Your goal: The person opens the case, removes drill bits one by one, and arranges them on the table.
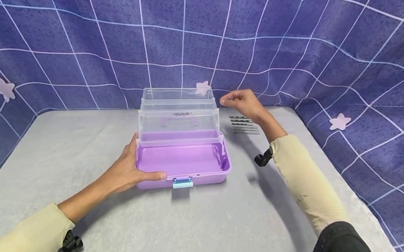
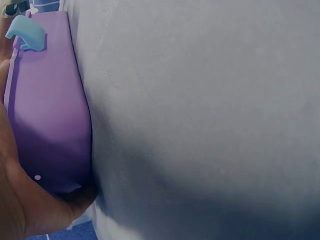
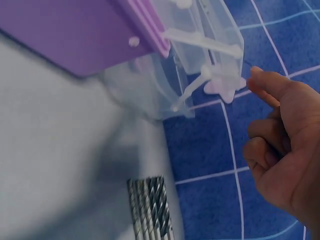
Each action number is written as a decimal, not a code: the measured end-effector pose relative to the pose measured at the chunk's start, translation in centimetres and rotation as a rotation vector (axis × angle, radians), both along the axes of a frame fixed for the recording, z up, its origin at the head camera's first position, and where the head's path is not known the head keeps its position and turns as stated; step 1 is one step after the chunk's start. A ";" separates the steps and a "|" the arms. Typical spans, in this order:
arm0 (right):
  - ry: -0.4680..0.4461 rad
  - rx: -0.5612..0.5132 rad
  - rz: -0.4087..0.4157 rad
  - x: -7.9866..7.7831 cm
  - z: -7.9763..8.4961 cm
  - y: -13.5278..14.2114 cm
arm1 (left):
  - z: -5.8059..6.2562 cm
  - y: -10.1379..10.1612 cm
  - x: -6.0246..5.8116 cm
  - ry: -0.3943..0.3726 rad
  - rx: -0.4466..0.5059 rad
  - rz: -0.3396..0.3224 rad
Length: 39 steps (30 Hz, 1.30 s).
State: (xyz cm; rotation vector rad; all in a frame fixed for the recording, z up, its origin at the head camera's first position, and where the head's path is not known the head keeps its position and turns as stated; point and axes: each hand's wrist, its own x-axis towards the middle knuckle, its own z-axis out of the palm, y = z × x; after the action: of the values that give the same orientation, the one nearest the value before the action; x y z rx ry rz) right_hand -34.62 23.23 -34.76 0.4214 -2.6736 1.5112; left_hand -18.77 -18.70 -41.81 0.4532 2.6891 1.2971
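A purple plastic storage box (image 1: 186,181) stands open on the grey tabletop, with stepped clear trays (image 1: 179,125) raised at its back and a light-blue latch (image 1: 182,182) in front. My left hand (image 1: 129,168) grips the box's left side, thumb along the front rim. Several drill bits (image 1: 186,113) lie in a clear tray. My right hand (image 1: 242,102) is raised just right of the upper trays, thumb and index fingertips close together, the other fingers curled; nothing shows between the tips. Below it, a row of drill bits (image 3: 149,205) lies on the table.
Behind the table (image 1: 200,235) hangs a blue curtain (image 1: 115,35) with a white grid and star shapes, and it also runs along the right side. Small black wrist devices sit at both sleeves. A dark rounded object (image 1: 339,243) shows at the bottom right.
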 end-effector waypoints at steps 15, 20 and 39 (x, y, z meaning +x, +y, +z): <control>0.042 0.080 0.102 -0.3 1.6 -4.9 | 0.0 0.0 0.0 0.007 0.051 -0.013; 0.079 0.173 0.141 -0.8 1.7 -5.9 | 0.0 0.1 0.1 0.002 0.042 -0.008; 0.089 0.424 0.147 -0.6 2.4 -6.9 | 0.1 0.1 0.0 -0.020 -0.005 0.006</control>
State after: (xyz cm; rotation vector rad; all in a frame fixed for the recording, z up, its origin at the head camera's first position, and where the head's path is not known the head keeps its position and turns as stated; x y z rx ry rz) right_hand -35.26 16.30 -32.37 0.6968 -2.9371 0.9118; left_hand -18.75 -18.58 -41.76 0.4292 2.6788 1.2897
